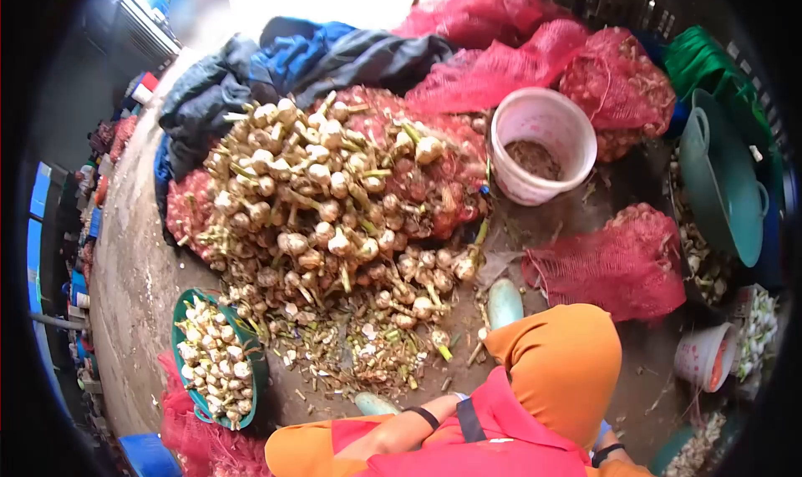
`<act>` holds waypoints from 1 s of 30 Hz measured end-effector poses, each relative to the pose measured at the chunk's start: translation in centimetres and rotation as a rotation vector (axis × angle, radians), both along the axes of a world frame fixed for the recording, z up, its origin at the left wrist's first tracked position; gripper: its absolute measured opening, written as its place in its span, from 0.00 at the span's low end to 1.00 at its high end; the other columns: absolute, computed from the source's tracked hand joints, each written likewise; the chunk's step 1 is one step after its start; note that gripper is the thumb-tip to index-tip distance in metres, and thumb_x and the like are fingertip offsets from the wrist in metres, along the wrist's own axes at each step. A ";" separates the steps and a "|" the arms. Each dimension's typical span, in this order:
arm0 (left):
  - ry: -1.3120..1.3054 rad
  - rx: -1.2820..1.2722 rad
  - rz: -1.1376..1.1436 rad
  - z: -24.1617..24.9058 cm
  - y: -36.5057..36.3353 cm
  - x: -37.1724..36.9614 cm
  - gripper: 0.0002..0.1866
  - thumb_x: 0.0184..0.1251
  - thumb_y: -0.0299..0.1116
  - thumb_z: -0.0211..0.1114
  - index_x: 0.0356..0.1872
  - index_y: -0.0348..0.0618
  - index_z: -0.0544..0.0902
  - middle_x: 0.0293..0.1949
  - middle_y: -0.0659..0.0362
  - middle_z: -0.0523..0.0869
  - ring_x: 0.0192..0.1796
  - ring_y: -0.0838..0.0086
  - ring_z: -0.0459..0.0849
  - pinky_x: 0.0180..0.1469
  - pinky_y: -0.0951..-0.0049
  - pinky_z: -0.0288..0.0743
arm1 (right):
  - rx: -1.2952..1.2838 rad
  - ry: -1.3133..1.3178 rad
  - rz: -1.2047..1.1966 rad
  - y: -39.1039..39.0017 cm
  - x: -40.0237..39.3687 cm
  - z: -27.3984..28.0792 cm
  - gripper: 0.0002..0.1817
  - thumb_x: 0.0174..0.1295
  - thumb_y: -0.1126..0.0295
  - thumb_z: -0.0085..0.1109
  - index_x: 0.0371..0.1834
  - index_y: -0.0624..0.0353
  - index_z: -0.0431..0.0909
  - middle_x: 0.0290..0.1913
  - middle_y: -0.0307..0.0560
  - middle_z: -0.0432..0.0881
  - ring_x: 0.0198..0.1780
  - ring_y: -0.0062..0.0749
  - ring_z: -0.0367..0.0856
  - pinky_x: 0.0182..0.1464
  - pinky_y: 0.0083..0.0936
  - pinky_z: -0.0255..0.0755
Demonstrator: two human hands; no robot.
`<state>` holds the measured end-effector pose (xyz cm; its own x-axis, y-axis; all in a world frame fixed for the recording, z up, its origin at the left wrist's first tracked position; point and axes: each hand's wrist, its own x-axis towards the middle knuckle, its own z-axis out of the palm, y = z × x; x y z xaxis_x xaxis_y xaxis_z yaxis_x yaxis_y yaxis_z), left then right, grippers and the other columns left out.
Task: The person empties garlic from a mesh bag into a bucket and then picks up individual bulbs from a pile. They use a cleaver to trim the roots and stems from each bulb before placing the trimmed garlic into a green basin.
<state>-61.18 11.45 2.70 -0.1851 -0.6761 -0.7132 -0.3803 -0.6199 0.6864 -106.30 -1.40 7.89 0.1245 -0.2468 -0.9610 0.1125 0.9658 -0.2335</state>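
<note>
My left hand (448, 405) is close to my lap, with a black band on its wrist. The pink top hides its fingers, so whether it holds anything does not show. At the lower right, only a bluish bit of my right hand (604, 433) shows beside another black band; its fingers are hidden too. In front of my legs rises a large heap of garlic bulbs with cut stems (309, 176). Trimmed stems and peelings (368, 352) lie at its foot. Left of me, a green tub (261, 368) is full of cleaner, whiter garlic bulbs (215, 360).
A white bucket (505, 172) with brown debris stands behind the heap. Red mesh sacks (614, 264) lie right and at the back. Dark cloths (359, 59) drape behind. A big green basin (718, 176) leans at right, above a small white bucket (697, 356).
</note>
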 end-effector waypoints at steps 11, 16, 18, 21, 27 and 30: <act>0.626 0.154 -0.004 -6.7 1.0 -11.8 0.23 0.68 0.46 0.52 0.53 0.40 0.79 0.54 0.47 0.81 0.53 0.59 0.79 0.58 0.62 0.70 | -0.185 0.571 0.508 -11.3 -0.2 1.5 0.09 0.59 0.66 0.62 0.40 0.57 0.81 0.32 0.38 0.79 0.31 0.25 0.76 0.32 0.25 0.72; 0.240 0.084 0.205 -2.7 -3.6 -5.6 0.23 0.64 0.51 0.58 0.45 0.38 0.80 0.44 0.46 0.84 0.45 0.57 0.83 0.51 0.59 0.75 | -0.438 0.585 0.769 -14.9 5.9 2.4 0.10 0.60 0.64 0.62 0.41 0.56 0.80 0.28 0.35 0.76 0.28 0.21 0.73 0.30 0.23 0.69; 0.354 0.428 0.545 -5.3 -3.0 -0.1 0.15 0.64 0.44 0.63 0.39 0.41 0.78 0.33 0.53 0.85 0.33 0.69 0.87 0.25 0.73 0.78 | -0.560 0.528 0.878 -18.8 9.0 1.7 0.11 0.60 0.64 0.61 0.42 0.56 0.80 0.26 0.34 0.75 0.27 0.19 0.72 0.29 0.23 0.68; 0.126 0.485 0.825 -4.0 -0.1 5.5 0.22 0.66 0.49 0.61 0.47 0.40 0.75 0.30 0.54 0.84 0.26 0.69 0.84 0.25 0.71 0.78 | -0.782 0.399 1.085 -21.9 17.6 3.0 0.11 0.60 0.64 0.62 0.41 0.56 0.79 0.24 0.34 0.75 0.25 0.16 0.70 0.27 0.19 0.66; -0.434 0.224 0.980 -3.1 -5.6 1.4 0.45 0.49 0.52 0.73 0.61 0.33 0.63 0.49 0.42 0.81 0.51 0.55 0.82 0.52 0.64 0.76 | -1.538 -0.189 1.439 -21.3 36.0 1.0 0.13 0.57 0.61 0.62 0.40 0.58 0.79 0.31 0.46 0.79 0.29 0.35 0.79 0.36 0.28 0.73; -0.309 0.186 0.939 -7.6 -5.2 0.0 0.49 0.39 0.42 0.81 0.62 0.34 0.62 0.56 0.45 0.75 0.58 0.61 0.75 0.61 0.69 0.70 | -1.523 -0.361 1.524 -18.5 39.1 0.9 0.14 0.56 0.62 0.63 0.39 0.60 0.79 0.36 0.49 0.80 0.36 0.42 0.79 0.41 0.31 0.73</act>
